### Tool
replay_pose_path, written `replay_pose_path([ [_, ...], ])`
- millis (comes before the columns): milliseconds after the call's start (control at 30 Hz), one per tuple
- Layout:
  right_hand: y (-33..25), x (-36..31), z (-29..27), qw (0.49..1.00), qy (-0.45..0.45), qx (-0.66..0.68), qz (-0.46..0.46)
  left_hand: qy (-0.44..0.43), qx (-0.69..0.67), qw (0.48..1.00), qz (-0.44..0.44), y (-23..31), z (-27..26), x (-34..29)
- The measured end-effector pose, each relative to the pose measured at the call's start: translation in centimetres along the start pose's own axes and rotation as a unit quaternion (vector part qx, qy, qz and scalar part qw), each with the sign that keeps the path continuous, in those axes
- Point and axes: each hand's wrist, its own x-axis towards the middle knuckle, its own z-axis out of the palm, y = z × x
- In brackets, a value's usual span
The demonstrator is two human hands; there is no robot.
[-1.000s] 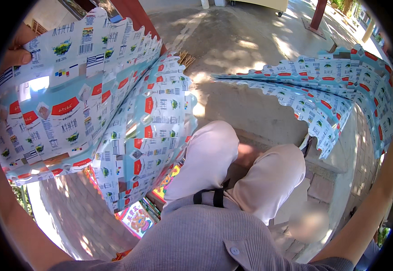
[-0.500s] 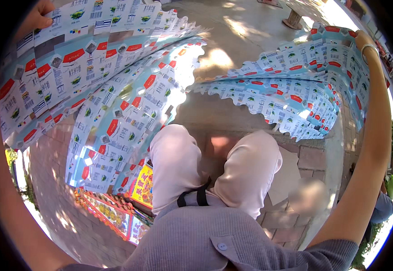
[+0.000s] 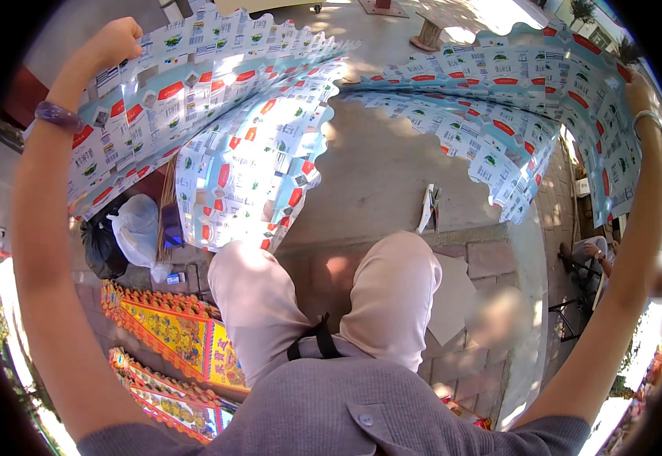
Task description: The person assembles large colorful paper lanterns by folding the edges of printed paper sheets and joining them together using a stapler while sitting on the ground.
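A wide sheet (image 3: 224, 80), white and light blue with repeated red labels and green pictures, is stretched between my raised hands. Its edges are scalloped, and deep folds run inward to a narrow middle at the far centre. At the upper left my left hand (image 3: 113, 45) is closed on the sheet's top edge, a purple bangle on its wrist. My right hand (image 3: 640, 97) grips the other end at the upper right, its fingers partly hidden by the sheet. Both side panels hang down in front of me, the left one reaching close to my knee.
Red and yellow decorated boards (image 3: 175, 334) lie at my left. Beyond them are a white plastic bag (image 3: 139, 232) and a black bag (image 3: 101, 247). A grey flat piece (image 3: 450, 300) lies beside my right knee. A wooden spool (image 3: 428, 34) stands far off; a person (image 3: 593, 249) sits at right.
Both sides of the sheet appear more spread and lifted. The left hand now shows whole, and more ground and the bags have come into view at left as the view shifted.
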Motion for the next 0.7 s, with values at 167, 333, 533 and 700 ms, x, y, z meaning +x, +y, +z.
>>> replay_pose_path([
  [167, -6.2, -12.9, -5.1, 0.989, -0.082, 0.01, -0.122, -0.026, 0.074, 0.994, 0.076, 0.6, 3.1, -1.8],
  [333, -12.1, -18.9, -4.6, 0.926, -0.259, 0.04, -0.272, -0.095, 0.087, 0.986, 0.104, 2.2, 7.7, -2.2],
  [533, -14.8, -21.9, 1.4, 0.837, -0.418, 0.097, -0.34, -0.182, -0.017, 0.981, 0.073, 1.6, 13.7, -2.7],
  [700, -15.8, -25.1, 6.0, 0.796, -0.435, 0.119, -0.402, -0.216, -0.255, 0.937, 0.099, 2.0, 16.8, -4.8],
])
